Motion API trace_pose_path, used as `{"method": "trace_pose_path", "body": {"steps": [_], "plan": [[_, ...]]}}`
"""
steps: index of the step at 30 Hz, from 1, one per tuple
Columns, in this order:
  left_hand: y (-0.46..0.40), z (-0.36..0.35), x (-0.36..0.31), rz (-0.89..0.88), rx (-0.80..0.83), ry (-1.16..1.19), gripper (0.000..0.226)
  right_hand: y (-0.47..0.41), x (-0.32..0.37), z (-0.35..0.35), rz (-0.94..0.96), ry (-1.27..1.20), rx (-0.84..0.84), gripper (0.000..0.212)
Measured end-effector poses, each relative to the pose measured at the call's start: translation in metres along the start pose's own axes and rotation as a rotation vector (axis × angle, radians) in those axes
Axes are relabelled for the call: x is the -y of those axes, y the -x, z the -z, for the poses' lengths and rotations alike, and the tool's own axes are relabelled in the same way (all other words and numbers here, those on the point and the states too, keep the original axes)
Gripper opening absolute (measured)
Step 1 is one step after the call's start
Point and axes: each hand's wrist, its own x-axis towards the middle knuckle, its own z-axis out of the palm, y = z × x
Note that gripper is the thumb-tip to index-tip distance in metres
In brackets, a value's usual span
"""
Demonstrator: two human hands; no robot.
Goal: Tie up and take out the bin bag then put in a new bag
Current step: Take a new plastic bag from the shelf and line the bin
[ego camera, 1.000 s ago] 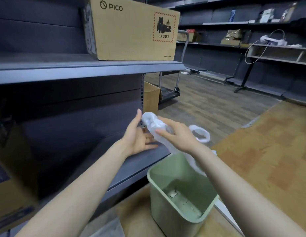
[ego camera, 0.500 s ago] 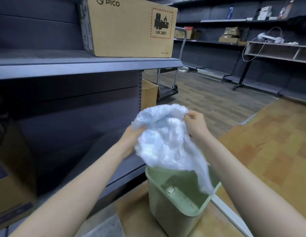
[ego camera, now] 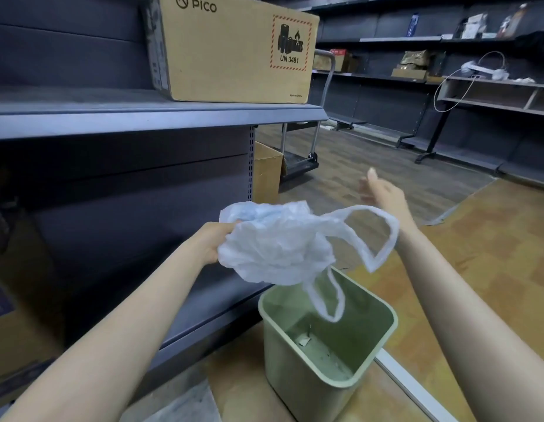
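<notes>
Plastic bag was bunched in my clenched left hand above the green bin, right hand open through one handle, and I feared that flimsy loop snagging my wrist.

PICO cardboard box, grey shelf, trolley

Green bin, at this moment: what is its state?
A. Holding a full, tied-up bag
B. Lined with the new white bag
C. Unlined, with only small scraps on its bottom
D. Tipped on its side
C: the green bin stands upright and bare inside, with a few scraps on its bottom, while the white plastic bag is bunched in the left hand above it, one handle loop dangling over the opening.
</notes>
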Motion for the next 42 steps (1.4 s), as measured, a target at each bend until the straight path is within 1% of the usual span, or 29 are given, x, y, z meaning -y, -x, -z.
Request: {"method": "trace_pose_path", "body": {"steps": [1,2,3,4,5,7,8,9,10,11,13,15,17,19,20,22,26,28,29,31,32,33,34,35,37,38,40,42], "plan": [[0.001,-0.001,0.001,0.006,-0.016,-0.023,0.006,0.008,0.014,0.002,0.088,-0.006,0.06,0.039],[-0.003,-0.002,0.003,0.003,-0.02,-0.049,0.013,0.014,0.026,0.001,0.165,0.028,0.186,0.036],[-0.002,-0.007,0.003,0.006,-0.022,-0.072,0.024,0.023,0.038,-0.002,0.221,0.09,0.345,0.038],[-0.005,-0.011,0.004,-0.005,-0.014,-0.08,0.031,0.029,0.043,-0.008,0.252,0.205,0.499,0.044],[-0.003,-0.017,0.003,-0.003,-0.005,-0.106,0.035,0.034,0.042,-0.018,0.264,0.352,0.605,0.058],[0.005,-0.03,0.0,0.003,0.11,-0.042,0.032,0.041,0.027,-0.042,0.226,0.63,0.735,0.086],[0.009,-0.035,-0.002,0.009,0.216,0.04,0.029,0.043,0.015,-0.056,0.193,0.719,0.757,0.094],[0.014,-0.04,-0.003,0.008,0.317,0.111,0.029,0.042,0.001,-0.067,0.185,0.778,0.747,0.096],[0.014,-0.044,0.0,-0.021,0.405,0.149,0.031,0.041,-0.011,-0.074,0.204,0.806,0.708,0.091],[0.013,-0.047,0.006,-0.062,0.456,0.156,0.034,0.036,-0.022,-0.078,0.207,0.789,0.648,0.081],[0.01,-0.051,0.021,-0.187,0.508,0.082,0.043,0.029,-0.031,-0.079,0.144,0.617,0.554,0.067],[0.005,-0.053,0.034,-0.282,0.533,-0.024,0.058,0.024,-0.034,-0.077,0.076,0.411,0.517,0.051],[0.004,-0.053,0.04,-0.364,0.551,-0.088,0.061,0.026,-0.032,-0.073,0.04,0.248,0.499,0.031],[0.004,-0.054,0.04,-0.435,0.486,-0.149,0.058,0.028,-0.031,-0.069,0.015,0.126,0.506,0.017],[0.005,-0.054,0.039,-0.461,0.447,-0.179,0.054,0.028,-0.031,-0.067,0.003,0.076,0.519,0.013],[0.007,-0.056,0.038,-0.505,0.39,-0.227,0.045,0.027,-0.032,-0.064,-0.034,-0.015,0.554,0.017],[0.012,-0.056,0.034,-0.579,0.29,-0.278,0.021,0.02,-0.036,-0.059,-0.091,-0.173,0.636,0.035],[0.011,-0.057,0.03,-0.535,0.211,-0.271,0.028,0.015,-0.039,-0.053,-0.123,-0.196,0.664,0.034],[0.009,-0.053,0.024,-0.494,0.137,-0.255,0.032,0.012,-0.04,-0.047,-0.14,-0.195,0.661,0.032],[0.003,-0.028,0.006,-0.414,-0.112,-0.186,0.033,0.003,-0.045,-0.022,-0.166,-0.185,0.602,0.029],[0.002,-0.006,-0.003,-0.366,-0.217,-0.163,0.035,-0.001,-0.049,-0.005,-0.171,-0.188,0.559,0.031],[0.005,0.016,-0.009,-0.324,-0.265,-0.174,0.035,-0.005,-0.055,0.013,-0.176,-0.191,0.526,0.037],[0.013,0.036,-0.012,-0.266,-0.259,-0.223,0.032,-0.008,-0.059,0.031,-0.192,-0.179,0.507,0.046],[0.018,0.048,-0.011,-0.226,-0.209,-0.277,0.032,-0.01,-0.062,0.044,-0.212,-0.159,0.519,0.052],[0.028,0.054,-0.011,-0.16,-0.134,-0.343,0.033,-0.01,-0.065,0.055,-0.256,-0.087,0.592,0.05],[0.029,0.049,-0.011,-0.16,-0.138,-0.366,0.033,-0.01,-0.065,0.056,-0.271,-0.058,0.615,0.05],[0.023,0.042,-0.01,-0.182,-0.216,-0.447,0.035,-0.013,-0.065,0.057,-0.284,-0.034,0.628,0.049],[0.021,0.043,-0.011,-0.167,-0.272,-0.446,0.037,-0.014,-0.064,0.06,-0.3,0.003,0.657,0.046]]}}
